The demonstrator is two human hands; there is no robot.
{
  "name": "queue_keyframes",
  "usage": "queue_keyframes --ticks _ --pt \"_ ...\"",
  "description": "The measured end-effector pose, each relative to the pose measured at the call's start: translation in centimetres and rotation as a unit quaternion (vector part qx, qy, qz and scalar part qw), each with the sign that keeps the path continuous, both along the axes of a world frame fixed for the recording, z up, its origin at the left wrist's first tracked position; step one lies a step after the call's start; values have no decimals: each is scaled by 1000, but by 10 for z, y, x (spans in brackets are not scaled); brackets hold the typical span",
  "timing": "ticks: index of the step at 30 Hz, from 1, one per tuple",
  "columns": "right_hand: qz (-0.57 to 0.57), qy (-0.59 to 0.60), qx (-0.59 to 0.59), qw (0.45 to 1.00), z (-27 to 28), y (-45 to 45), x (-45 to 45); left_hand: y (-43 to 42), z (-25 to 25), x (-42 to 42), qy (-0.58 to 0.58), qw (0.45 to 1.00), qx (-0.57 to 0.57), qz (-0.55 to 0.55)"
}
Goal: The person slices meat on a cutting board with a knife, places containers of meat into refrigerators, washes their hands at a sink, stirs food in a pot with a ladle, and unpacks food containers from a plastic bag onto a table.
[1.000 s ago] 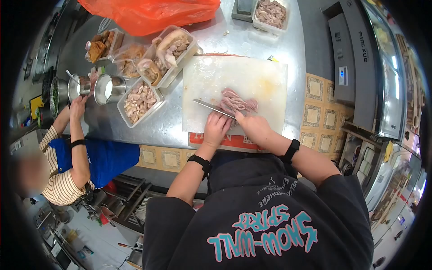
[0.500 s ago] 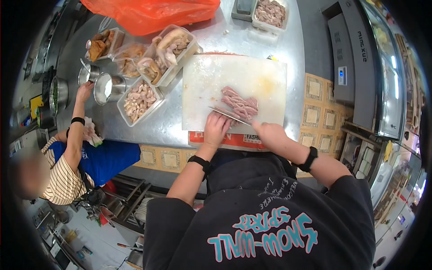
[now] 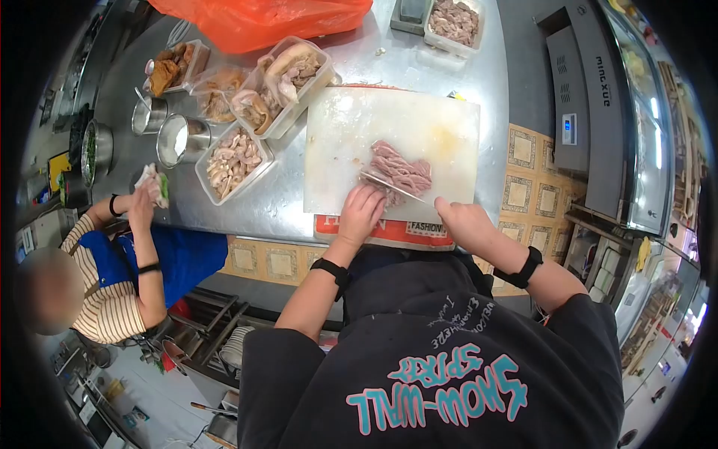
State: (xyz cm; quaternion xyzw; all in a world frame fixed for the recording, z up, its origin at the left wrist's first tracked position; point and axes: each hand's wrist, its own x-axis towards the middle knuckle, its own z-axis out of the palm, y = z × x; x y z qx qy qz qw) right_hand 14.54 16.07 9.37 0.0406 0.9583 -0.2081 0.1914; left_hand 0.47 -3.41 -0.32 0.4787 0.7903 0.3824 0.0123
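Observation:
Strips of raw pinkish meat (image 3: 402, 168) lie in a loose heap on a white cutting board (image 3: 336, 127). My right hand (image 3: 458, 220) is closed around the handle of a knife (image 3: 395, 186); its blade points left across the near side of the heap. With fingers bent together, my left hand (image 3: 363, 211) presses on meat at the board's near edge, right beside the blade. Some of that meat is hidden under the fingers and blade.
Left of the board stand tubs of cut meat (image 3: 233, 166) and poultry-like pieces (image 3: 280, 88), plus metal pots (image 3: 182, 142). An orange plastic bag (image 3: 262, 22) and another meat tub (image 3: 453, 26) are farther back. A co-worker (image 3: 112, 277) stands at left holding food.
The knife and my right hand have shifted slightly to the right and nearer me. The co-worker's arm has drawn back from the pots, and both their hands now hold the pale food.

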Motion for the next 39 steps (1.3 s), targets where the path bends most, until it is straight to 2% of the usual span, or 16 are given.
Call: queue_keyframes --ticks 4,9,12,13,16,22,24,28,31,34,39 --pt "1 -1 -7 1000 -1 -18 -8 0 -4 0 -7 1000 -11 10" --pt "-27 15 -30 999 -31 -38 -52 2 -2 -2 3 1000 -8 8" --pt "-35 51 -35 997 -39 -31 -26 3 -1 0 -2 1000 -4 16" --pt "-36 69 -38 996 -39 -22 -15 4 -2 0 -6 1000 4 20" --pt "-35 -38 -22 998 -26 1 2 0 -3 4 -17 999 15 32" --pt "11 -3 -13 1000 12 -11 0 -1 -6 2 -20 999 0 25" --pt "-11 -3 -32 999 -4 -25 -14 -5 -9 2 -26 999 -31 21" --pt "-27 21 -21 999 -32 -44 -54 -1 -4 -1 -3 1000 -14 5" --pt "-47 39 -52 997 -36 -33 -33 -1 -2 1 2 1000 -6 5" --pt "-39 -39 -36 998 -30 -8 2 -2 -2 3 -7 1000 -3 15" --pt "-30 -22 -25 999 0 -3 11 -3 -3 5 15 1000 0 -22"
